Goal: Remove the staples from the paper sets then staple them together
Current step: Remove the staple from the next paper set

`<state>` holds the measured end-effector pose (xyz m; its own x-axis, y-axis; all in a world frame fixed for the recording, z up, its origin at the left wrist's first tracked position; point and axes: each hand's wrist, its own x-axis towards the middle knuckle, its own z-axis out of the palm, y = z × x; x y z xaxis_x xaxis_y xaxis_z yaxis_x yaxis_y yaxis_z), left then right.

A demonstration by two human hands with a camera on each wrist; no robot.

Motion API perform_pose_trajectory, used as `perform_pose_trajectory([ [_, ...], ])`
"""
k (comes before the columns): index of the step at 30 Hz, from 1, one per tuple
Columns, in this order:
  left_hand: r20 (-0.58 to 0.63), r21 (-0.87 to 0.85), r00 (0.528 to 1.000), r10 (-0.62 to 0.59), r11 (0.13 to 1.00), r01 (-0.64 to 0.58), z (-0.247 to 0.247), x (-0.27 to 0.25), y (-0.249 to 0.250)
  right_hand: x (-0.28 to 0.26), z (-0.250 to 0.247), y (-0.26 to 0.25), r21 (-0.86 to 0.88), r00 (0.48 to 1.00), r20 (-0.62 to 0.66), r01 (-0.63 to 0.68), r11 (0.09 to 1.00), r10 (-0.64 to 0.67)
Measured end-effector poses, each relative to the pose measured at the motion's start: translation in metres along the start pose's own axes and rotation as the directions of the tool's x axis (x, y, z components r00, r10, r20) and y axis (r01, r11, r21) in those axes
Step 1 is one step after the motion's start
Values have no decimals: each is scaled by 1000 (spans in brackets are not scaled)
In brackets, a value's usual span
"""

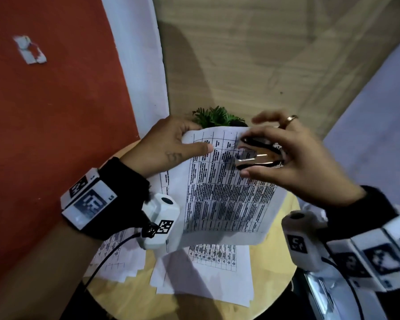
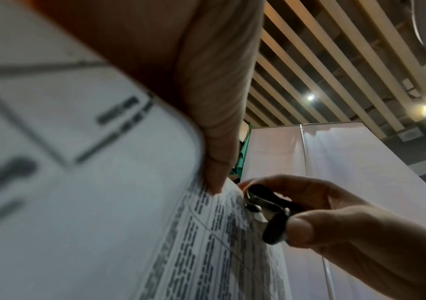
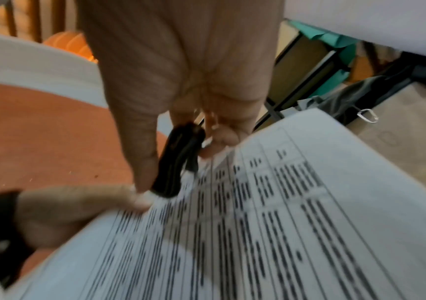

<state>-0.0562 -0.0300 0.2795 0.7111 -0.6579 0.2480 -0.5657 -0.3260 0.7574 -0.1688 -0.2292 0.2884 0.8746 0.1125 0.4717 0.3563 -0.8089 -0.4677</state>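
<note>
A stapled set of printed table sheets (image 1: 226, 188) is lifted off the round table. My left hand (image 1: 171, 144) pinches its top left corner, thumb on the front. My right hand (image 1: 286, 155) grips a black and chrome staple remover (image 1: 259, 155) between thumb and fingers, its claws set against the sheets near the top edge. From the left wrist view, the staple remover (image 2: 268, 211) touches the paper set (image 2: 155, 243) just beyond my left thumb. The staple remover (image 3: 178, 162) lies against the paper set (image 3: 283, 223) in the right wrist view too. The staple itself is too small to make out.
Other paper sets lie on the round wooden table (image 1: 277, 273): one (image 1: 208, 273) under the raised set and one (image 1: 116, 257) at the left. A small green plant (image 1: 217, 116) stands behind the hands. An orange wall (image 1: 44, 135) is on the left.
</note>
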Motion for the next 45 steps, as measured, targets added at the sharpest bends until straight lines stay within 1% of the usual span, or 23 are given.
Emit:
perform_pose_trajectory([
  [2,-16,-14,1000,10,1000,-10,0,0,0,-2,13,-4,-92,984,-160,62,994,-77],
  [3,-10,-23,1000,8,1000,-8,0,0,0,-2,19,-6,-137,971,-209,89,987,-117],
  [5,32,-22,999,6,1000,-5,0,0,-2,-1,30,-10,-220,948,-260,127,967,-183],
  [7,50,-19,999,15,1000,-14,1,0,-3,2,34,-14,-266,936,-276,145,953,-219],
  [10,39,-63,999,29,998,-26,0,0,-3,6,35,-18,-248,939,-256,165,955,-229],
  [15,28,-130,999,34,991,-30,0,0,2,9,39,-20,-231,947,-172,228,946,-270],
  [20,41,-192,999,7,981,1,-1,-2,5,11,42,-20,-240,938,-162,265,934,-308],
  [24,29,-181,1000,-5,983,10,0,-4,4,12,46,-21,-264,932,-166,274,925,-323],
  [30,-50,-114,998,-47,993,41,1,-3,-2,15,48,-20,-274,940,-120,278,921,-320],
  [33,-56,-91,997,-60,994,55,1,-3,-3,16,49,-20,-277,943,-108,277,920,-316],
  [36,-43,-87,997,-62,995,58,0,-2,-4,18,47,-19,-282,943,-90,283,917,-319],
  [41,60,-180,993,-98,978,108,-3,-1,2,20,45,-17,-296,937,-55,315,902,-345],
  [45,91,-196,989,-120,971,136,-4,-4,4,20,45,-14,-300,930,-56,332,895,-363],
])
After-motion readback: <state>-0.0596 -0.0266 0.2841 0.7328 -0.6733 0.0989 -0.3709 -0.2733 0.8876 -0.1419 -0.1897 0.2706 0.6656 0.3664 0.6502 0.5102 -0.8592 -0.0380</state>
